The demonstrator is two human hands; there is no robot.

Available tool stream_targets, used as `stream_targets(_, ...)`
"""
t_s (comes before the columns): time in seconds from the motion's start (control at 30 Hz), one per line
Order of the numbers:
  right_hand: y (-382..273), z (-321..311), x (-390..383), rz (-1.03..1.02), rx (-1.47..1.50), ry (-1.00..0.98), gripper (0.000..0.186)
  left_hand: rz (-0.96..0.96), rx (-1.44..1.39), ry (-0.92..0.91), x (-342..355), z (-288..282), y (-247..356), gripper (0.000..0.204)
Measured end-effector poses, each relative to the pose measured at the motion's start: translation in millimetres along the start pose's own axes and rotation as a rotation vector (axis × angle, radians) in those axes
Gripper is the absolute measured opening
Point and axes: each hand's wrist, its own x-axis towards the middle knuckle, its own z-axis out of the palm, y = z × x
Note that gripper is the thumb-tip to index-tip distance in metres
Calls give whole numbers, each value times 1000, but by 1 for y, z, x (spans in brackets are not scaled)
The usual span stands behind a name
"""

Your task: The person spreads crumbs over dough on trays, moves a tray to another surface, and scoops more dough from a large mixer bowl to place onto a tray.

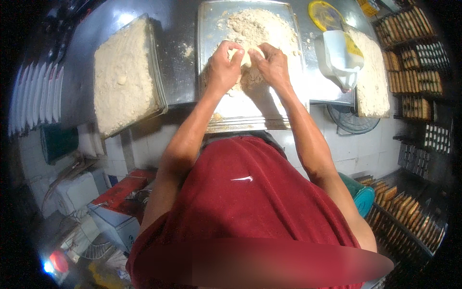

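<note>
A shallow metal tray [207, 24] lies in front of me on the steel table. Pale crumbly dough [255, 24] is heaped toward its far end. Above the heap's near side, my left hand [225, 66] and my right hand [273, 66] face each other with fingers bent. Between their fingertips they pinch a small pale lump of dough [248, 55], partly covered by the fingers. Scattered crumbs lie on the tray around both hands, and shadow falls beneath the right one.
Another tray of pale crumbly dough [122, 77] stands at the left, and a further dough slab [373, 79] at the right. A translucent plastic jug [335, 53] stands between, near a yellow round lid [323, 14]. Racks of baked pieces [409, 53] line the right side.
</note>
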Motion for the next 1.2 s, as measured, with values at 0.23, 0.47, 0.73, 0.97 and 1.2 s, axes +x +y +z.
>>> stream_targets(0.23,6,-15,-38,-172,-306,-131,30,83,189,82,19,0,-12,23)
stream_targets(0.47,28,-28,-21,137,185,-7,35,-184,-39,-393,10,13,15,36)
stream_targets(0.73,12,-42,-25,105,443,-304,21,-192,-368,-514,4,20,3,46)
stream_targets(0.97,41,-26,-25,18,236,-260,28,16,112,-369,-10,30,11,29)
stream_targets(1.2,9,-52,-40,178,536,-275,36,-59,248,-379,-6,15,18,24)
